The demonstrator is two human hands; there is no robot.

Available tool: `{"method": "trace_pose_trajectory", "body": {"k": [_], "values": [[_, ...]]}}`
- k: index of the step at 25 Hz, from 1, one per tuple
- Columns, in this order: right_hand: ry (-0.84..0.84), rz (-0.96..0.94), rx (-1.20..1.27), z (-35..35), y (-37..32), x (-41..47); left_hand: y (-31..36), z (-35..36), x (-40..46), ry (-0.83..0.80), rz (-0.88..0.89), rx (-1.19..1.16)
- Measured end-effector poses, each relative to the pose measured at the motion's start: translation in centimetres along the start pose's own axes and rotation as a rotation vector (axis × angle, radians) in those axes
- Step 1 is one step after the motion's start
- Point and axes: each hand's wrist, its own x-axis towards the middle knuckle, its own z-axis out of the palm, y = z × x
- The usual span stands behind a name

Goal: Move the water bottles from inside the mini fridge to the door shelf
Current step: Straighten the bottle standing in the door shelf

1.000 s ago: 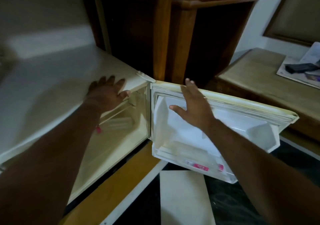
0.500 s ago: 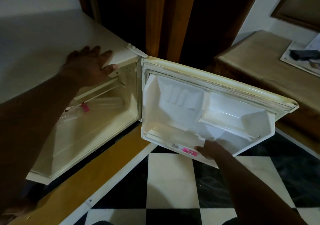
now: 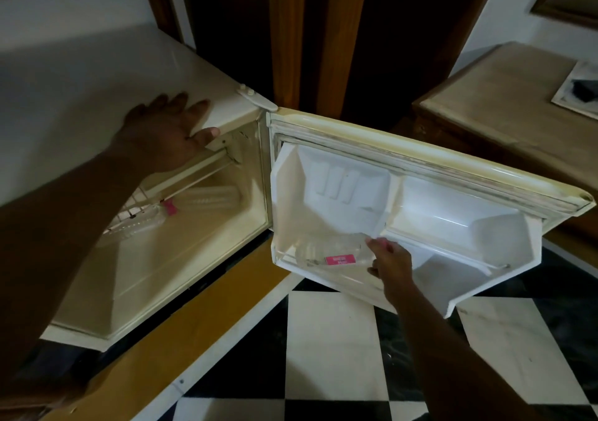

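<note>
The mini fridge [image 3: 97, 81] stands with its door [image 3: 420, 149] swung wide to the right. A clear water bottle [image 3: 326, 252] with a pink label lies on its side in the door's lower shelf [image 3: 326, 280]. My right hand [image 3: 390, 260] is closed around its right end. Inside the fridge, clear bottle plastic with a pink label [image 3: 207, 197] lies on the wire rack [image 3: 129, 212]; I cannot tell whether it is one bottle or two. My left hand [image 3: 168, 132] rests flat on the fridge's top front edge, thumb hooked over it.
The door's upper right compartment [image 3: 453, 210] holds nothing. A wooden cabinet [image 3: 291, 32] stands behind the fridge. A low wooden table [image 3: 504, 97] with papers sits at the right. Black and white floor tiles [image 3: 330, 339] lie below the door.
My right hand dropped from the door's top edge to the lower shelf and closed on the bottle there. The bottle now sits a little higher in the shelf. My left hand stayed put.
</note>
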Motion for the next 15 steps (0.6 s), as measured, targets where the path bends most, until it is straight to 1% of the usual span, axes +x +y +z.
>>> {"method": "trace_pose_trajectory", "body": {"k": [1, 3, 6, 8, 11, 13, 15], "values": [[0.023, -0.044, 0.055, 1.3, -0.4, -1.1, 0.0, -0.1, -0.1, -0.005, -0.006, 0.001], [0.022, -0.170, 0.068, 4.3, -1.4, -3.3, 0.2, -0.3, -0.2, 0.003, -0.013, 0.015], [0.003, -0.424, -0.130, 8.9, -3.2, -4.9, 0.4, -0.5, -0.4, -0.001, -0.015, 0.005], [0.008, -0.559, -0.277, 11.3, -4.6, -4.9, 0.4, -0.7, -0.2, -0.032, -0.055, -0.045], [0.026, -0.635, -0.456, 13.0, -5.6, -3.9, 0.4, -0.9, 0.0, -0.073, -0.158, -0.099], [0.015, -0.622, -0.510, 13.0, -6.0, -3.0, 0.4, -1.0, 0.2, -0.086, -0.169, -0.113], [-0.030, -0.592, -0.519, 12.7, -6.7, -2.4, 0.4, -1.0, 0.1, -0.081, -0.169, -0.106]]}}
